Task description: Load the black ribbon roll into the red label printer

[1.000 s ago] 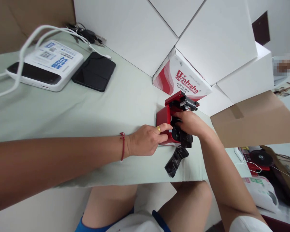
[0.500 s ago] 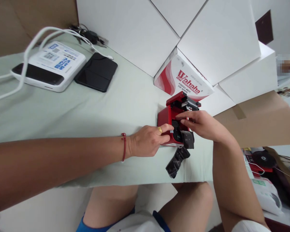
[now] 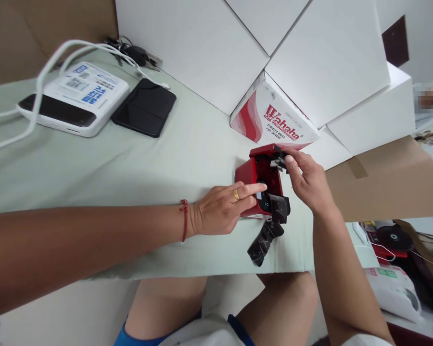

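Observation:
A small red box-shaped device (image 3: 246, 174) stands on the cloth-covered table with its hinged lid (image 3: 262, 151) raised. Dark parts show inside it. A glossy black strip (image 3: 265, 242) hangs out over its front and trails onto the cloth. My left hand (image 3: 225, 207), with a gold ring and a red wrist cord, grips the device's left wall; its index finger reaches straight over the opening, and the thumb is hidden. At the lid's right end my right hand (image 3: 308, 179) is closed, thumb and fingers pinching the black and metal edge.
White boxes (image 3: 202, 53) are stacked behind, with a printed water carton (image 3: 274, 113) just beyond the device. On the left lie a white power bank (image 3: 108, 103) with cables, a black phone (image 3: 144, 108) and keys (image 3: 135, 55). A cardboard box (image 3: 386, 180) stands on the right.
My right hand has come out of the device's interior and moved up to the lid, which it now grips and has lowered slightly. My left index finger stretches further over the opening.

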